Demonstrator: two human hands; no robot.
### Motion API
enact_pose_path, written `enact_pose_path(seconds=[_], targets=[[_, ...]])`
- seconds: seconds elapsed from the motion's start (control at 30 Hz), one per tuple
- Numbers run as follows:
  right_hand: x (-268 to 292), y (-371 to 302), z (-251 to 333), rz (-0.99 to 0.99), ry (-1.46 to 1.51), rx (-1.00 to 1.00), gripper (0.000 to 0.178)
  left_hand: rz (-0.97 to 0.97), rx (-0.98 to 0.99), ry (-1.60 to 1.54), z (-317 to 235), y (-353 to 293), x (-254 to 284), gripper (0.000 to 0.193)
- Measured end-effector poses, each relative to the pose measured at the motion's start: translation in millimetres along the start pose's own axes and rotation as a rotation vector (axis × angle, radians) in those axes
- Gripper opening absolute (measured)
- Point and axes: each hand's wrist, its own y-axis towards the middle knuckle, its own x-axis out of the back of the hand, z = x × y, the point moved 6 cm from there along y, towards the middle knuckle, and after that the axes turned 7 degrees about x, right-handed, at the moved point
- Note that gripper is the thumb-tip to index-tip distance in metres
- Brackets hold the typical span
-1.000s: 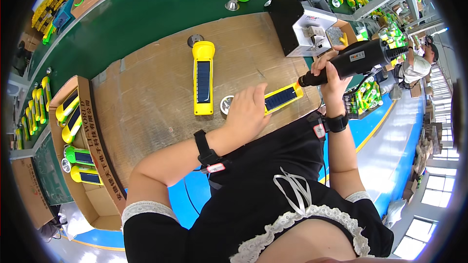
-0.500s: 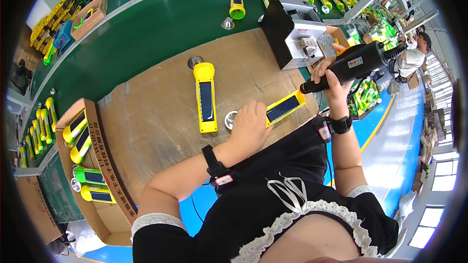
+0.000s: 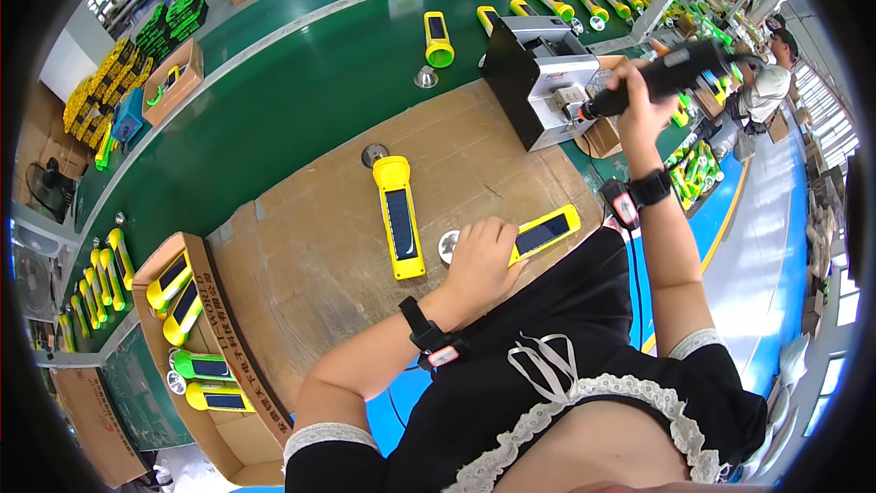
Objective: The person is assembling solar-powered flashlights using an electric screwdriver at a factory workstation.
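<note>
My left hand (image 3: pixel 484 260) is closed over the near-left end of a yellow solar flashlight (image 3: pixel 546 231), which lies on the cardboard with its dark panel facing up. A silver reflector (image 3: pixel 448 246) shows partly beside my fingers. My right hand (image 3: pixel 643 110) grips a black electric screwdriver (image 3: pixel 673 73), a little blurred, its tip at the front of a black-and-silver screw feeder (image 3: pixel 538 82). Left of my left hand lies another yellow solar flashlight (image 3: pixel 399 224), panel up, with a second silver reflector (image 3: pixel 374 155) at its far end.
Brown cardboard (image 3: pixel 310 228) covers part of the green bench (image 3: pixel 301 114). An open carton (image 3: pixel 246 443) at left holds several flashlights. More flashlights stand along the far edge, one yellow flashlight (image 3: pixel 438 39) beside a loose reflector (image 3: pixel 426 78). A co-worker (image 3: pixel 771 87) sits at far right.
My right hand has lifted the screwdriver off the flashlight's end and carried it away to the screw feeder. My left hand has stayed on the flashlight. The view has shifted slightly.
</note>
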Motion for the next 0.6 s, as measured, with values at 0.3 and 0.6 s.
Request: enact_pose_path(seconds=[0.3, 0.6], targets=[[-2.4, 11.0, -20.5, 0.055, 0.042, -0.129, 0.047, -0.016, 0.026, -0.024, 5.6, -1.7, -1.0, 0.046], [-1.6, 19.9, -35.9, 0.120, -0.047, -0.170, 0.041, -0.012, 0.050, -0.027, 8.8, 0.2, -3.2, 0.052]])
